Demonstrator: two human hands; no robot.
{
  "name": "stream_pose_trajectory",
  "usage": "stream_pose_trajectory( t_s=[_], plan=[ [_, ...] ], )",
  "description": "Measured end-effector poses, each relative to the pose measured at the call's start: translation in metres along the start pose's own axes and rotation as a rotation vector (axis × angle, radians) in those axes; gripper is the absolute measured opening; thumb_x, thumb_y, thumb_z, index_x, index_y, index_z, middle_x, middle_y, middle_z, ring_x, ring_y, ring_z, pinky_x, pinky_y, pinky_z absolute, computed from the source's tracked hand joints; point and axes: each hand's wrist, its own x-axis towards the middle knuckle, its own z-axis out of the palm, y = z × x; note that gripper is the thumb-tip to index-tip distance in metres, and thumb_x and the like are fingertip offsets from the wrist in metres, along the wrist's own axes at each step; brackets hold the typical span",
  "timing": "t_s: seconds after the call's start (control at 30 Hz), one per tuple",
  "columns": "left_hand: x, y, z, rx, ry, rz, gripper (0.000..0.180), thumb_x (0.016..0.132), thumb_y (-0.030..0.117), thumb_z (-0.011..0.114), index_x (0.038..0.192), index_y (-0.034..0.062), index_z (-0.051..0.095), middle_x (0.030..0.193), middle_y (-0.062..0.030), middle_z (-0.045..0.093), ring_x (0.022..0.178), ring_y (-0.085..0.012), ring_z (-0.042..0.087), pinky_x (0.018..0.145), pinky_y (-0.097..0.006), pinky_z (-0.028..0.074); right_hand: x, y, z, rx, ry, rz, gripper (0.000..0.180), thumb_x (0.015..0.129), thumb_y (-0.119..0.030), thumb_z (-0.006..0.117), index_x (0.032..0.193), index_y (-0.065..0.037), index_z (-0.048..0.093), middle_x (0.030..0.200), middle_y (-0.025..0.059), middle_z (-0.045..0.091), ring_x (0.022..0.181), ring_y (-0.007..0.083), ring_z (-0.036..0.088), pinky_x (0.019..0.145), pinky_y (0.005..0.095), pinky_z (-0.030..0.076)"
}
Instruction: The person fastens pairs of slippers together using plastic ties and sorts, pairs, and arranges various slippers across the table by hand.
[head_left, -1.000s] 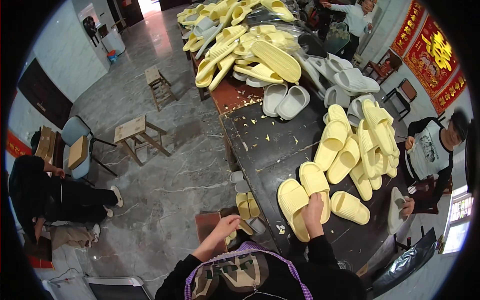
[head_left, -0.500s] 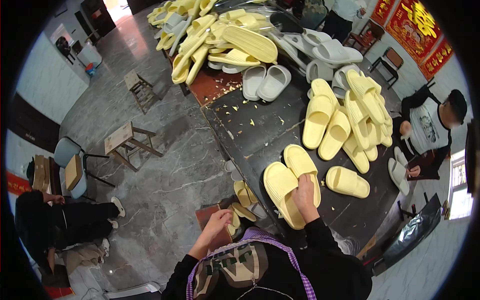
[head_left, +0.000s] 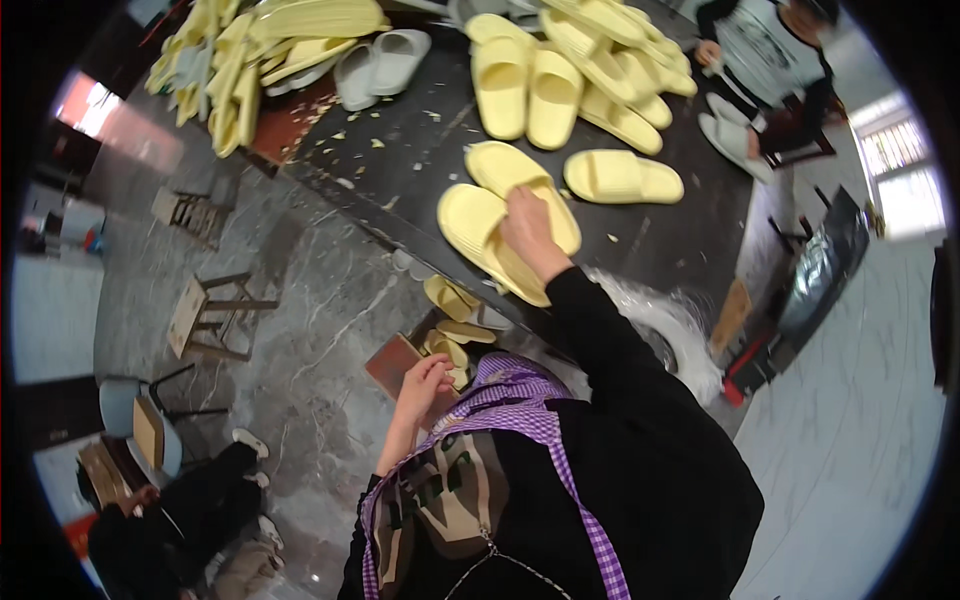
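Note:
A pair of pale yellow slide slippers lies side by side near the edge of the dark table. My right hand is closed at the inner edges of the two, where the nearer slipper meets the farther slipper; its fingertips are partly hidden. My left hand hangs in front of my apron, below the table edge, with fingers curled together; anything inside them is too small to make out. A single yellow slipper rests just to the right of the pair.
Yellow slippers pile up at the table's far side, with grey slippers farther left. Plastic wrap lies by my right arm. Stools stand on the floor. One person sits across, another at lower left.
My view has swung, so the table and slippers sit higher and farther left in the picture. My right hand stays at the same pair; my left hand keeps its curled shape.

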Motion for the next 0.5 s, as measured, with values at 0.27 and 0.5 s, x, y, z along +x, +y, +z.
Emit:
stream_pose_trajectory(
  t_s=[0.27, 0.5],
  plan=[
    [-0.016, -0.027, 0.016, 0.357, -0.201, 0.225, 0.029, 0.090, 0.017, 0.050, 0.113, -0.0007, 0.053, 0.096, -0.0043, 0.061, 0.076, -0.0102, 0.057, 0.066, -0.023, 0.047, -0.003, -0.014, -0.083, 0.396, 0.237, -0.090, 0.018, 0.068, 0.002, 0.048, 0.085, 0.001, 0.054, 0.085, 0.0247, 0.056, 0.084, 0.0423, 0.053, 0.072, 0.0458, 0.043],
    [-0.041, -0.025, 0.054, 0.314, -0.205, 0.322, 0.029, 0.091, 0.018, 0.049, 0.113, 0.0007, 0.054, 0.095, -0.0032, 0.062, 0.077, -0.0099, 0.058, 0.065, -0.023, 0.047, -0.047, 0.094, -0.286, -0.054, 0.290, -0.218, 0.019, 0.076, -0.010, 0.059, 0.093, -0.001, 0.057, 0.087, 0.0151, 0.060, 0.084, 0.0277, 0.058, 0.074, 0.0311, 0.045]
  ],
)
